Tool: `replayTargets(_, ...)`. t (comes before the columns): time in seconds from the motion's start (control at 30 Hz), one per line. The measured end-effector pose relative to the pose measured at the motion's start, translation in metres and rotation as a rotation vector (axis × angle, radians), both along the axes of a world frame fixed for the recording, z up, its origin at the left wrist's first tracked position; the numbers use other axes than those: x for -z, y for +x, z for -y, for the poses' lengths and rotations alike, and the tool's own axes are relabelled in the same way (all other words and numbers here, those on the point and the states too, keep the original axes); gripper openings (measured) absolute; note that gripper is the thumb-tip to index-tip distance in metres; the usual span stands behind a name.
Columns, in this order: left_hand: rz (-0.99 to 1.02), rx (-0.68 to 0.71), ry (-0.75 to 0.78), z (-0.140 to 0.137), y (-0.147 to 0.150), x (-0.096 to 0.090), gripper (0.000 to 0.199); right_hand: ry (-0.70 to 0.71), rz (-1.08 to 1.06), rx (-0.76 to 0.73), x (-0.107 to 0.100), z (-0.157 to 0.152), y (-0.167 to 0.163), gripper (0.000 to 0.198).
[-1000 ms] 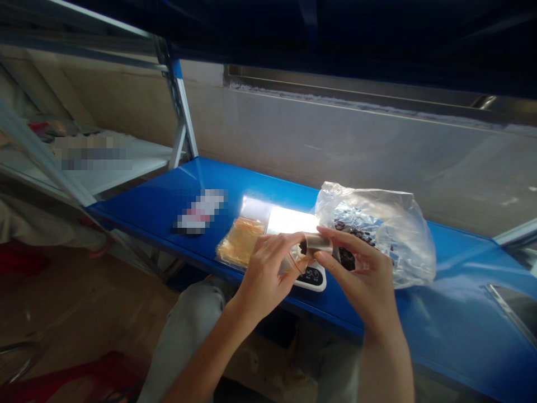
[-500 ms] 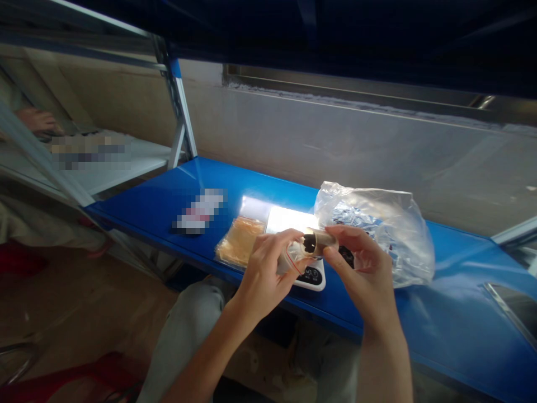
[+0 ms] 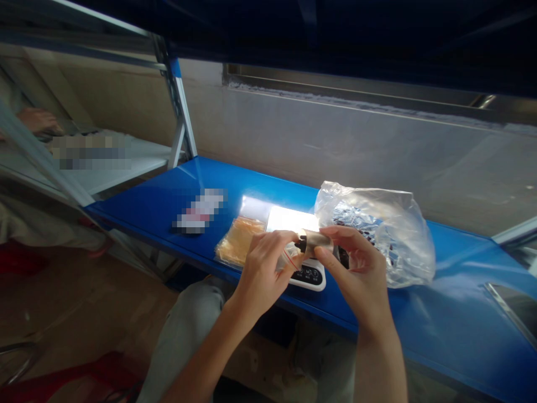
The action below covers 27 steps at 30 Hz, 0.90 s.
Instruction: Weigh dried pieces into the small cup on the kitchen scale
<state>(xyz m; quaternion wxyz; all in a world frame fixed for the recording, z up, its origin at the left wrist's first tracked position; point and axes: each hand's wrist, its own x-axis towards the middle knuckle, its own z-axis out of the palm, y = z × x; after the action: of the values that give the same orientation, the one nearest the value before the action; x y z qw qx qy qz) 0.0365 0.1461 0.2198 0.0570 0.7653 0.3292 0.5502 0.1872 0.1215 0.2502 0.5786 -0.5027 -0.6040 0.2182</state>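
My right hand (image 3: 363,268) is closed on a small metal-coloured cylinder (image 3: 321,242), gripped between thumb and fingers and lying on its side. Its open end points left, with dark small pieces (image 3: 301,244) at the mouth. Closed around a small clear zip bag with a red line (image 3: 290,258), my left hand (image 3: 266,260) holds it right at that mouth. Below both hands is a white scale (image 3: 308,280) with black buttons, partly covered by them. Just behind my right hand, a large clear plastic bag (image 3: 413,240) holds many dark, shiny small pieces.
Left of the scale lie a stack of yellowish plastic bags (image 3: 239,243) and a clear sheet or bag (image 3: 255,207). A blurred-out object (image 3: 199,211) rests on the blue table (image 3: 168,190). At far left, another person's hand (image 3: 37,120) is over a white shelf (image 3: 146,157).
The cylinder and my right hand have shifted slightly left, bringing the cylinder's mouth closer into the small zip bag. Dark pieces now show at the mouth. My left hand has barely moved.
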Motion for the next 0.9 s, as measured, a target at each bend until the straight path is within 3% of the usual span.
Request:
replayTargets(0.27,0.122,0.000,-0.029,0.002,0.003,0.005,0.031,0.020,-0.003,-0.059,0.003,-0.002,0.004,0.015)
replayTargets(0.37,0.081,0.019,-0.005,0.002,0.003,0.004,0.034,0.027,-0.007,-0.068,0.004,-0.003,0.004,0.015)
replayTargets(0.73,0.078,0.029,0.002,0.002,0.005,0.001,0.014,-0.003,0.002,-0.033,0.004,-0.005,0.001,0.017)
replayTargets(0.9,0.170,0.036,-0.074,-0.003,0.005,0.005,0.029,0.017,-0.032,-0.101,0.009,-0.011,0.005,0.016)
